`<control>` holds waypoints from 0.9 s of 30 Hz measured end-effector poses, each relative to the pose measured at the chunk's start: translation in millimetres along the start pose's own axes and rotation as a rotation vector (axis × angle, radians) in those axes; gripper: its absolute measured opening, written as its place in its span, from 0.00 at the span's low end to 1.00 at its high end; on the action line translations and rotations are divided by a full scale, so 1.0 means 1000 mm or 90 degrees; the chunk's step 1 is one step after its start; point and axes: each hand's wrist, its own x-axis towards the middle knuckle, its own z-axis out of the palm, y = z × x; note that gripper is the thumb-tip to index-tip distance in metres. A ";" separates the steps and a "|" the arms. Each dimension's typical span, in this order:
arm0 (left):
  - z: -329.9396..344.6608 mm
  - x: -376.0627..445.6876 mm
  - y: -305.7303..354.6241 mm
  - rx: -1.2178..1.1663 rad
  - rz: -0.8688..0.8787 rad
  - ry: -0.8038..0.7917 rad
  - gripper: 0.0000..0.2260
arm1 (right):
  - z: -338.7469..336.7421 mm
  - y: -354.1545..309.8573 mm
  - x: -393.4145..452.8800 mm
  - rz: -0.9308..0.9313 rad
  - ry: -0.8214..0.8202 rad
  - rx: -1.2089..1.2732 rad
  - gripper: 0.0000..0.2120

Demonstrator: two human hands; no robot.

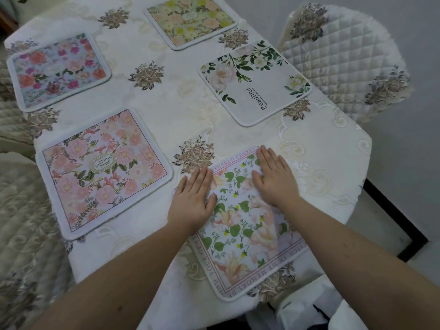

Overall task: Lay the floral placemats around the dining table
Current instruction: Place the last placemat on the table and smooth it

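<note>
Nearest: rectangular green-leaf and peach-flower placemat with lettered pink border (240, 236), flat at the near right edge of the cream embroidered tablecloth (181, 110); left hand (194, 198) and right hand (273, 179) press it, fingers straight and together. Beyond: pink-blossom placemat (102, 170) left, white "Beautiful" placemat (254, 84) right. Farthest: magenta-rose placemat (57, 70), yellow-flowered placemat (190, 20), apparently partly cropped; quilted chair (345, 58) beside.

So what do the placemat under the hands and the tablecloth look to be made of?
The placemat under the hands looks like printed fabric, matte, with a stitched pale binding round its edge; the filling cannot be told. The tablecloth looks like cream woven cloth with embroidered brown roses and raised scrollwork, faintly sheeny. Both hands, left hand and right hand, press flat.
</note>
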 end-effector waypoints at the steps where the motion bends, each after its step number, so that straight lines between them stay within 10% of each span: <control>1: 0.000 0.000 0.001 -0.003 -0.004 0.000 0.29 | -0.001 0.004 -0.002 0.010 0.002 -0.006 0.31; 27: 0.009 -0.001 0.026 0.017 0.240 -0.010 0.27 | 0.032 -0.108 -0.093 0.230 0.041 0.026 0.28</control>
